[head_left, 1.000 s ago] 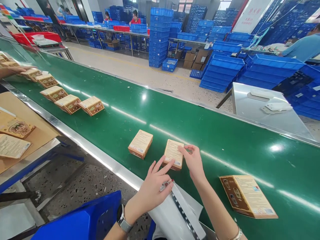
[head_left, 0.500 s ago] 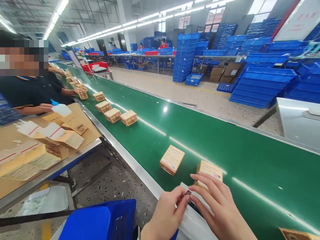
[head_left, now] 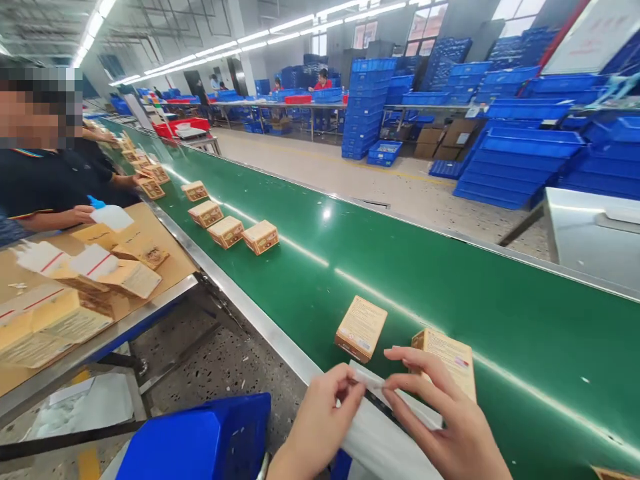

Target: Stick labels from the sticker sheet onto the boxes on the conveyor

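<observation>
At the near edge of the green conveyor belt (head_left: 300, 293), my left hand (head_left: 323, 417) pinches the end of a white, partly see-through paper strip (head_left: 385, 437). My right hand (head_left: 445, 413) has its thumb and index finger closed on the same strip, close to the left fingertips; its other fingers are bent above. Anything small between the fingertips is too blurred to make out. Beyond my left hand lies a tan and brown carton (head_left: 361, 323) with printed text. A second carton (head_left: 447, 353), bearing a small reddish mark, lies partly behind my right hand.
Several cartons (head_left: 226, 231) sit farther up the belt. On the left a co-worker (head_left: 55, 180) holds a white bottle with a blue tip (head_left: 111, 215) over a cardboard-covered table (head_left: 175, 263) with open cartons. A blue bin (head_left: 195, 440) stands below me, left of my hands.
The two near cartons have shifted right along the belt. My hands have drawn slightly apart, and more of the white strip shows between them. The small dark-printed piece at my fingertips no longer shows.
</observation>
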Demonstrator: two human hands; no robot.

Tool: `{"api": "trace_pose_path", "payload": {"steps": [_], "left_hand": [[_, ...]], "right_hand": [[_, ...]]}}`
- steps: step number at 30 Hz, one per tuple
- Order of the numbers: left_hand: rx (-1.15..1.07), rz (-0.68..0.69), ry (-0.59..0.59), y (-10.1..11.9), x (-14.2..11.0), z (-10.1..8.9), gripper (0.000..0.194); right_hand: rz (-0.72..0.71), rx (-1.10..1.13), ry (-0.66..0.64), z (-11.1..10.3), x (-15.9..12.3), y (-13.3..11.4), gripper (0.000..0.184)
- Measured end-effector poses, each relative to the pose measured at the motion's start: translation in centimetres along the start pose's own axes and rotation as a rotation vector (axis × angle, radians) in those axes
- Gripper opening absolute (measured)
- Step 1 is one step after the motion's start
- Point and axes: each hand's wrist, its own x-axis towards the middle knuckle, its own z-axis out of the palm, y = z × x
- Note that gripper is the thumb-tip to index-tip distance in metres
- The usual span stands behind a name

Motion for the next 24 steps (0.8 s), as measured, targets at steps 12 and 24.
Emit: {"api": "trace_pose_path", "payload": {"steps": [12, 24], "left_hand": [[0.655, 0.591, -0.249, -3.0, 4.7, -1.4, 0.011], [0.642, 0.617, -0.276, -3.6, 4.5, 1.3, 0.009]], "right_hand": [[0.924, 0.811, 0.507, 5.2, 2.6, 4.4, 0.044], [0.916, 0.590, 0.542, 4.0, 0.0, 4.8, 0.039]]}}
